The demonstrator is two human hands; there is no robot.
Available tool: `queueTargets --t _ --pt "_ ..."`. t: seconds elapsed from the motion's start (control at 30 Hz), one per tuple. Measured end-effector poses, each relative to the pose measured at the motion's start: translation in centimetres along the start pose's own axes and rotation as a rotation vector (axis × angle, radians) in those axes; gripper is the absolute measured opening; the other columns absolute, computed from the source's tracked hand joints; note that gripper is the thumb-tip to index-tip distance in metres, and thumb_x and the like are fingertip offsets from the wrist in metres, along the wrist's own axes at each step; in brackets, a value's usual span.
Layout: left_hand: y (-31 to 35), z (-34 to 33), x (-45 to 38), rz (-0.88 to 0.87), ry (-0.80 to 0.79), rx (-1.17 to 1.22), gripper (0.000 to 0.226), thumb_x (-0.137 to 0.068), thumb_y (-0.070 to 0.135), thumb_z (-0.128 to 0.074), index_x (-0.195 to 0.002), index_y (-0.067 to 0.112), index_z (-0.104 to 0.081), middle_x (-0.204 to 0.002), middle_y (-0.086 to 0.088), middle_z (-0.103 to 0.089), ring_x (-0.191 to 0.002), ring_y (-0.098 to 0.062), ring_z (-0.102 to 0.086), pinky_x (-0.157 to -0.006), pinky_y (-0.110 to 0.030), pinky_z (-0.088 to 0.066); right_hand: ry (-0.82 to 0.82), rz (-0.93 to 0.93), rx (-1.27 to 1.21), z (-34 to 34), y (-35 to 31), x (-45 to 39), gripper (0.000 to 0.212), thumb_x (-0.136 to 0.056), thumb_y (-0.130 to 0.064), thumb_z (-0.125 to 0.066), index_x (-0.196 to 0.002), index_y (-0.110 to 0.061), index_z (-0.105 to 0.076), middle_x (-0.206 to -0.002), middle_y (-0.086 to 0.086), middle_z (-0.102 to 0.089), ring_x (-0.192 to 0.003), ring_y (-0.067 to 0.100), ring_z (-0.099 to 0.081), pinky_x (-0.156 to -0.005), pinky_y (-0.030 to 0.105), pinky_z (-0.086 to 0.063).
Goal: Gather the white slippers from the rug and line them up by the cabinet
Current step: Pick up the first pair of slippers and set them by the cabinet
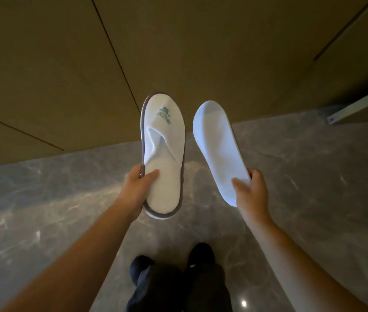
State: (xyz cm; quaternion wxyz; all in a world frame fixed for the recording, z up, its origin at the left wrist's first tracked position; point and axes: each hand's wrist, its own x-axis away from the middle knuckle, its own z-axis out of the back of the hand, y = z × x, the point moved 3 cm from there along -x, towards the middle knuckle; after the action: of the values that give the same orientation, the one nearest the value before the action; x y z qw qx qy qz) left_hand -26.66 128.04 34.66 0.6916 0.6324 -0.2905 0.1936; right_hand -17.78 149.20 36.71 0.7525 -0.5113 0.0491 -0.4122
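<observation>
My forearms reach out from the bottom corners of the view, both stretched forward over the marble floor, with my dark shoes just below them. My left hand is closed on the heel end of one white slipper, thumb pressed on the insole and fingers wrapped underneath, so the logo on its toe faces up at me. My right hand pinches the heel of the other slipper the same way, but this one is turned so I see only a plain white face; I cannot tell for sure which side that is. Both slippers hang in the air, toes pointing toward the brown cabinet ahead, near each other but not touching. I hold them by the heels, I think, so the toes can go down first against the cabinet's base. The right one probably needs flipping before it lands.
</observation>
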Motion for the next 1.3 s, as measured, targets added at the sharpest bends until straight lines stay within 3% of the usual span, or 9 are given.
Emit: queueTargets --t 0.17,0.4,0.53,0.6,0.77,0.83,1.03,1.17,1.3 --pt "-11.1 -0.8 -10.0 0.041 0.003 0.113 0.021 -0.086 0.012 -0.049 -0.107 0.010 -0.053 -0.093 -0.007 -0.064 -0.083 -0.020 -0.062 -0.063 -0.029 -0.052 0.003 -0.008 -0.048 -7.6 12.4 -6.3 0.018 -0.078 0.000 -0.053 -0.087 -0.012 -0.046 -0.085 0.002 -0.053 -0.082 0.022 -0.052 -0.071 0.029 -0.038" --pt "-26.7 -0.9 -24.1 -0.023 -0.038 0.044 0.020 -0.085 0.010 -0.050 -0.105 0.010 -0.053 -0.096 -0.008 -0.063 -0.086 -0.022 -0.060 -0.065 -0.031 -0.049 0.055 -0.012 -0.064 -17.5 29.9 -15.2 0.021 -0.078 -0.001 -0.055 -0.095 -0.010 -0.045 -0.091 0.003 -0.051 -0.086 0.023 -0.051 -0.076 0.036 -0.044" --pt "-30.7 -1.6 -29.7 -0.082 -0.079 -0.008 0.027 -0.085 0.011 -0.050 -0.111 0.007 -0.052 -0.099 -0.011 -0.061 -0.087 -0.022 -0.060 -0.067 -0.032 -0.049 0.204 -0.003 -0.118 -20.1 35.3 -20.0 0.031 -0.079 0.000 -0.054 -0.107 -0.002 -0.042 -0.099 0.008 -0.048 -0.091 0.022 -0.049 -0.068 0.021 -0.037" --pt "-31.3 -2.0 -31.0 -0.118 -0.122 -0.037 0.028 -0.085 0.011 -0.050 -0.113 0.005 -0.051 -0.097 -0.011 -0.062 -0.085 -0.022 -0.060 -0.065 -0.031 -0.049 0.278 -0.012 -0.139 -20.4 36.8 -21.2 0.035 -0.079 -0.001 -0.055 -0.111 0.000 -0.040 -0.105 0.012 -0.049 -0.095 0.022 -0.048 -0.068 0.018 -0.037" --pt "-31.4 -2.9 -30.9 -0.120 -0.147 -0.014 0.023 -0.084 0.010 -0.052 -0.106 0.007 -0.053 -0.093 -0.010 -0.063 -0.084 -0.022 -0.061 -0.064 -0.030 -0.051 0.231 -0.070 0.128 -19.3 37.3 -21.2 0.059 -0.077 -0.011 -0.065 -0.126 0.001 -0.035 -0.131 0.024 -0.044 -0.120 0.038 -0.042 -0.099 0.046 -0.040" --pt "-31.6 -3.3 -30.7 -0.126 -0.137 0.003 0.012 -0.082 0.008 -0.053 -0.092 0.013 -0.056 -0.086 -0.006 -0.063 -0.079 -0.019 -0.061 -0.059 -0.026 -0.054 0.188 0.025 0.173 -19.9 35.8 -21.0 0.058 -0.077 -0.015 -0.066 -0.125 0.002 -0.038 -0.130 0.025 -0.045 -0.121 0.038 -0.041 -0.103 0.045 -0.035" --pt "-31.9 -4.5 -31.3 -0.111 -0.192 0.121 0.015 -0.080 0.003 -0.055 -0.087 0.017 -0.055 -0.089 -0.007 -0.064 -0.082 -0.020 -0.062 -0.072 -0.033 -0.053 -0.300 -0.215 -0.296 -28.3 33.6 -17.3 0.036 -0.082 -0.017 -0.060 -0.114 -0.007 -0.046 -0.107 0.014 -0.059 -0.101 0.028 -0.058 -0.089 0.040 -0.045" --pt "-31.9 -3.7 -31.5 -0.131 -0.197 0.057 0.018 -0.080 0.007 -0.057 -0.094 0.018 -0.054 -0.100 -0.010 -0.063 -0.094 -0.025 -0.061 -0.078 -0.034 -0.053 -0.274 -0.156 -0.310 -30.1 33.1 -16.6 0.029 -0.075 -0.007 -0.065 -0.101 -0.011 -0.052 -0.101 0.011 -0.062 -0.088 0.025 -0.060 -0.074 0.034 -0.049" --pt "-33.1 0.0 -33.0 -0.188 -0.008 -0.398 0.055 -0.078 0.018 -0.063 -0.127 0.013 -0.038 -0.133 -0.009 -0.045 -0.121 -0.020 -0.043 -0.094 -0.030 -0.037 -0.216 -0.016 -0.096 -30.8 32.8 -19.5 0.033 -0.074 -0.010 -0.065 -0.103 -0.012 -0.050 -0.098 0.006 -0.057 -0.077 0.015 -0.053 -0.059 0.024 -0.039"
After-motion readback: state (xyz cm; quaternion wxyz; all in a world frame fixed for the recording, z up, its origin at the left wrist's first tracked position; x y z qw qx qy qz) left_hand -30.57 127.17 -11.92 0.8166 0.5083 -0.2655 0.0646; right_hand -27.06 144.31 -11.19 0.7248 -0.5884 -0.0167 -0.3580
